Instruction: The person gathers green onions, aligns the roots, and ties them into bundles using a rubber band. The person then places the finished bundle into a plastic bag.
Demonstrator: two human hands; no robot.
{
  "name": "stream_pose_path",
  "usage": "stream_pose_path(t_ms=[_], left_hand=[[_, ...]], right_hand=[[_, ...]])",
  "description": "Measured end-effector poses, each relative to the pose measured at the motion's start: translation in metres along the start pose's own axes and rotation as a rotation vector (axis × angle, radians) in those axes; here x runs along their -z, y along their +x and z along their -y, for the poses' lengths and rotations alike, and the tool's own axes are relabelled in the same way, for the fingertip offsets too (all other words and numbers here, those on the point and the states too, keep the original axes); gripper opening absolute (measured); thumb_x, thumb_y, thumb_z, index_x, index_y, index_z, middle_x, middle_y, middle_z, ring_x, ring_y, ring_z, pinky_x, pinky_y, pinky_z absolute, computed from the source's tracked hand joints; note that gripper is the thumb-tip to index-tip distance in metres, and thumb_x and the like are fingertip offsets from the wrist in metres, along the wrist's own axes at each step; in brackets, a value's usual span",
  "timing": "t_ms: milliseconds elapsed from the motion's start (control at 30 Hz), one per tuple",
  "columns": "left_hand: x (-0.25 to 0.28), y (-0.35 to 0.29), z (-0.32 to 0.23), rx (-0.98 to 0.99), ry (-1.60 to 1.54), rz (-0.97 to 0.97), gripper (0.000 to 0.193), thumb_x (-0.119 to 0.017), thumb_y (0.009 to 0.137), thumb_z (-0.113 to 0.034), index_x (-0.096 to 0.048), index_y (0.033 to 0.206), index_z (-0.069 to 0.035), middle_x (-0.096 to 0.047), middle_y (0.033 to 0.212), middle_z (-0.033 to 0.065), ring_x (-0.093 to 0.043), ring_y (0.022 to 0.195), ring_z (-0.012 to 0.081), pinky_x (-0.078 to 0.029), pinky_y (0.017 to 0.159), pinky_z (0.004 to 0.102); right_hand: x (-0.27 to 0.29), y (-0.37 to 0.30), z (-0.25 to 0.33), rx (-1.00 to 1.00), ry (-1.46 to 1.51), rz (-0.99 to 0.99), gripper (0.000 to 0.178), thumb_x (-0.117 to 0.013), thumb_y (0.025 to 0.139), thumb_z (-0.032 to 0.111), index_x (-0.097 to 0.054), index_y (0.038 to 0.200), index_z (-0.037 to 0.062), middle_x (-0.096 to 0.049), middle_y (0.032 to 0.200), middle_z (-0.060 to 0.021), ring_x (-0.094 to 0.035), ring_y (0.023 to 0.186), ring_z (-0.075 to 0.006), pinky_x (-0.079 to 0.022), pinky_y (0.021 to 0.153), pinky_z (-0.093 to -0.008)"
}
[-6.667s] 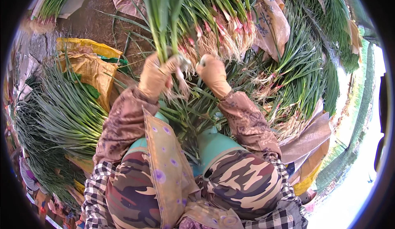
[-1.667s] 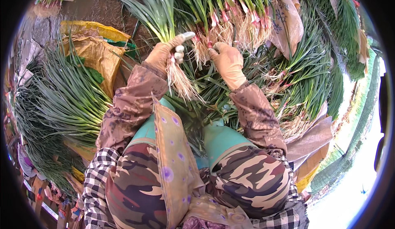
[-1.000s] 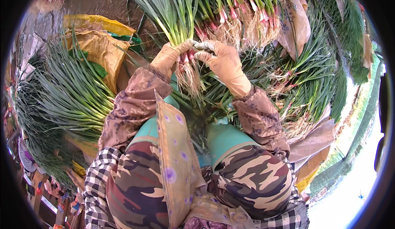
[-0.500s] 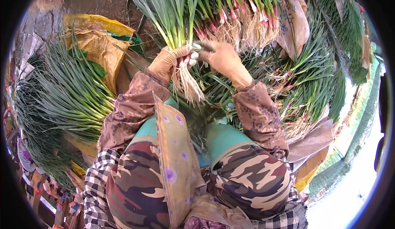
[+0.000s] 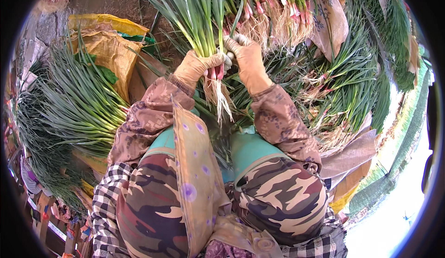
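Observation:
A bunch of scallions (image 5: 197,26) with long green leaves and pink-red bases stands upright in front of me, its pale roots (image 5: 219,95) hanging down. My left hand (image 5: 197,67), in a tan glove with whitish fingers, is wrapped round the bunch just above the roots. Close against its right side, my right hand (image 5: 246,61), gloved the same way, has its fingers closed at a green scallion leaf along the edge of the bunch. The fingertips partly hide what they pinch.
Beyond my hands lies a row of scallions (image 5: 278,19) with roots toward me. Leafy piles lie at left (image 5: 79,105) and right (image 5: 345,91). A yellow sack (image 5: 111,56) is at far left, and a pale sack (image 5: 330,21) at far right. My knees sit below my hands.
My right hand has moved a little left and up, its fingers now closed against the bunch's right edge. Whiter roots now show among those hanging below my left hand, which still grips the bunch.

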State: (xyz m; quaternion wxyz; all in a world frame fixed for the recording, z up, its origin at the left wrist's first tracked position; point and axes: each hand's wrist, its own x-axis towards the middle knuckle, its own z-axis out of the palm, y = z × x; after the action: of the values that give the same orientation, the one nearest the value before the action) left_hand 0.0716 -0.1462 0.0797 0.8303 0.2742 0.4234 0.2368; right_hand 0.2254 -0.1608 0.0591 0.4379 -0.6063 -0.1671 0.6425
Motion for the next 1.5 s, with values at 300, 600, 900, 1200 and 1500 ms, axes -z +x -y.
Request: stream_pose_path(t_ms=[300,600,900,1200,1500], left_hand=[[0.012,0.007,0.007,-0.064,0.033,0.026,0.026,-0.064,0.086,-0.024,-0.066,0.091,0.002,-0.059,0.06,0.0028,-0.052,0.048,0.0085,-0.037,0.044,0.0192],[-0.009,0.007,-0.004,0.089,0.193,0.065,0.02,-0.068,0.085,-0.02,-0.064,0.091,-0.001,-0.066,0.074,0.0064,-0.058,0.054,0.0089,-0.041,0.045,0.0193],[-0.01,0.028,-0.039,-0.162,-0.132,-0.094,0.036,-0.062,0.09,-0.019,-0.056,0.122,-0.003,-0.064,0.088,0.0037,-0.054,0.059,0.0044,-0.041,0.048,0.0141],[0.0,0.086,-0.039,0.117,-0.351,-0.03,0.03,-0.06,0.091,-0.018,-0.061,0.116,-0.001,-0.052,0.066,-0.0013,-0.041,0.051,0.0058,-0.036,0.042,0.0181],[0.009,0.064,-0.02,0.077,-0.076,-0.042,0.029,-0.066,0.087,-0.019,-0.065,0.106,0.003,-0.069,0.089,0.0083,-0.065,0.077,0.0131,-0.053,0.069,0.0237]], right_hand=[[0.04,-0.031,-0.012,-0.205,-1.204,0.352,0.031,-0.069,0.081,0.036,-0.07,0.098,0.011,-0.069,0.089,-0.0108,-0.066,0.079,-0.0229,-0.051,0.077,-0.036],[0.027,-0.036,0.059,0.081,-0.566,0.023,0.014,-0.061,0.089,0.013,-0.069,0.096,0.0042,-0.061,0.069,-0.0015,-0.054,0.058,-0.0061,-0.044,0.053,-0.0217],[0.223,-0.07,0.067,0.379,-1.234,-1.019,0.031,-0.064,0.086,0.016,-0.063,0.115,0.005,-0.066,0.098,-0.0119,-0.063,0.08,-0.0172,-0.052,0.071,-0.0298],[0.032,0.015,0.06,0.525,-1.469,-0.311,0.031,-0.066,0.082,0.036,-0.064,0.093,0.0067,-0.066,0.083,-0.0127,-0.065,0.077,-0.0264,-0.051,0.067,-0.0352],[0.03,-0.011,0.051,0.488,-1.141,-0.22,0.015,-0.069,0.08,0.023,-0.064,0.086,0.0099,-0.065,0.069,-0.0086,-0.062,0.059,-0.0223,-0.047,0.054,-0.033]])
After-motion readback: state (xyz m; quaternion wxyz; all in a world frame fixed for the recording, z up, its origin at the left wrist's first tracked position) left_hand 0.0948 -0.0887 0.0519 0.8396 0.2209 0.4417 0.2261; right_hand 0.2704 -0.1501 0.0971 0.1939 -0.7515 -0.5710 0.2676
